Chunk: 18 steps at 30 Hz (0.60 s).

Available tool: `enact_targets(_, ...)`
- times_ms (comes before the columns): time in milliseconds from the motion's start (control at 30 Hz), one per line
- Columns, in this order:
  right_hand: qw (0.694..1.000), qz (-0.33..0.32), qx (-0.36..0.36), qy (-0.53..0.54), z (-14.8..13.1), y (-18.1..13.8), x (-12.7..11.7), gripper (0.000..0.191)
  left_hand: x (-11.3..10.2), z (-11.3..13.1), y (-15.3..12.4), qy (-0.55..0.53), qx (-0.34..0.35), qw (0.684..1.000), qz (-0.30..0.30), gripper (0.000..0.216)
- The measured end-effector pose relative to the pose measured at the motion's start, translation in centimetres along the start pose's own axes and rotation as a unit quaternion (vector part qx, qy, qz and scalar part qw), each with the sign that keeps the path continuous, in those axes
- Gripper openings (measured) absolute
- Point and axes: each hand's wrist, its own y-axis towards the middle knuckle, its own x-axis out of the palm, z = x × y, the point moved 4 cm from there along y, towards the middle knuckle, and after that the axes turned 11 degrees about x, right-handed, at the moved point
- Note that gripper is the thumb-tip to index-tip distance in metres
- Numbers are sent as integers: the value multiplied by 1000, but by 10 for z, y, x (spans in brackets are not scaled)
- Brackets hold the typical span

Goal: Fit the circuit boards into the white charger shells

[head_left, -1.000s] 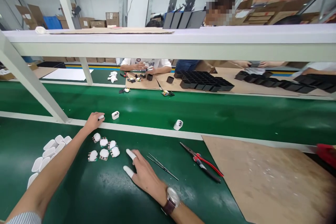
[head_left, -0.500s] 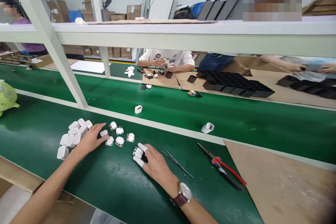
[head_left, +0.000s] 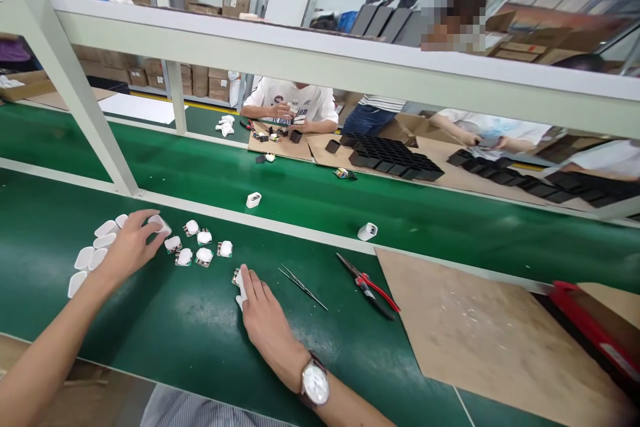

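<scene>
My left hand [head_left: 131, 240] pinches a white plastic charger shell [head_left: 159, 224] between thumb and fingers, just off the group of white shells [head_left: 85, 258]. Beside it lie several small circuit boards with white tops [head_left: 204, 256]. My right hand [head_left: 267, 313], with white finger cots and a wristwatch [head_left: 315, 383], is closed over another small circuit board [head_left: 235, 276]. Most of that board is hidden by the fingers. To the right of this hand rest tweezers [head_left: 304, 287] and long-nose pliers [head_left: 367, 287] with red and black handles.
Two white shells, one upright [head_left: 253, 200] and one tilted [head_left: 368, 231], are on the green belt beyond the pale rail. A cardboard sheet [head_left: 480, 340] covers the bench at right. A shelf beam [head_left: 300, 53] crosses above. Co-workers sit opposite near black boxes [head_left: 395, 153].
My left hand has moved from the boards to the shells and taken one. My right hand's fingers have closed further over its board. The camera view has turned right.
</scene>
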Motion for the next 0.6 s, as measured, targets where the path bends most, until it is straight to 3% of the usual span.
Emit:
enact_targets(133,996,-4,25,88,13,5,-12,27,9,73,16,-192,96,976,-29,14)
enact_targets(267,986,25,70,152,33,9,-17,45,45,122,3,-271,124,948,-110,7)
enact_targets(400,995,26,32,90,32,7,-6,28,75,136,-14,-317,89,936,-123,40)
enact_targets(600,992,43,48,107,34,-2,0,36,86,133,-28,-355,6,923,-145,65)
